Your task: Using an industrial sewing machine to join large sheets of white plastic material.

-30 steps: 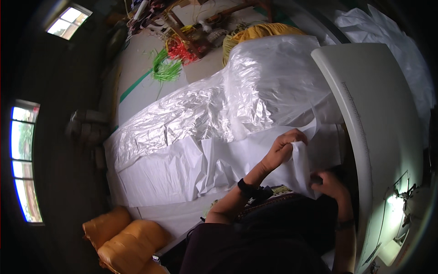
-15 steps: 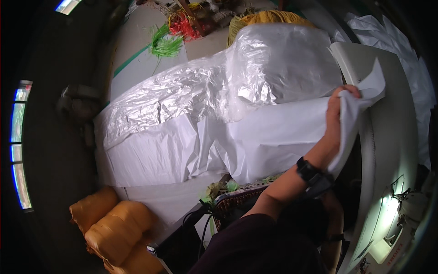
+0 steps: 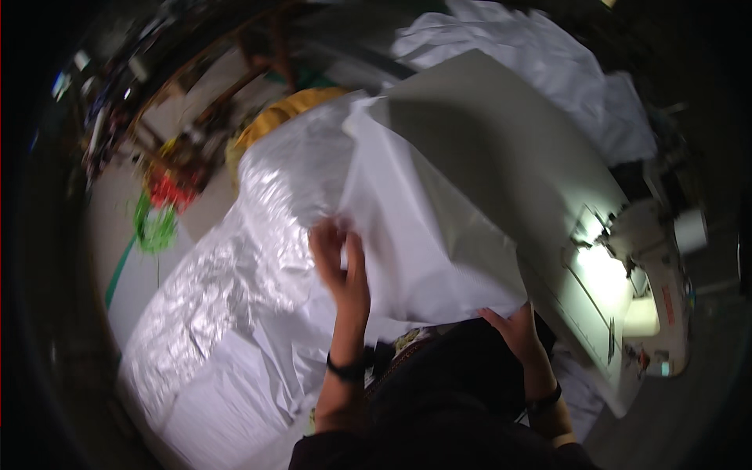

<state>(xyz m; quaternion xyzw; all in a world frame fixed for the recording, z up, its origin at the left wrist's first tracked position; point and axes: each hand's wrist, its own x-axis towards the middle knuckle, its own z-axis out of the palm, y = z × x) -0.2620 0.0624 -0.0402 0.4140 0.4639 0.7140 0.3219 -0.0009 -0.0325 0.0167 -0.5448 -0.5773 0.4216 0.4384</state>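
Farthest left, a loose tangle of green plastic twine (image 3: 157, 229), just below strands of red twine (image 3: 174, 192). Next, crinkled clear plastic film (image 3: 207, 274) draped over white material, perhaps against dust (only a guess from the layering). Then the left hand (image 3: 342, 274), motion-blurred, loosely open, with parted fingers and apparently nothing gripped; cannot tell contact with the sheet from a slight gap. Rightward, the thin white sheet (image 3: 415, 235), spread between film and grey sewing table (image 3: 540, 149), overlapping the table's left edge, likely for support. At its lower right corner, the right hand (image 3: 517, 333), seemingly closed in a pinch, probably for tautness. Farthest right, a sewing machine (image 3: 654, 313), brightly lit around the needle, presumably for visibility.
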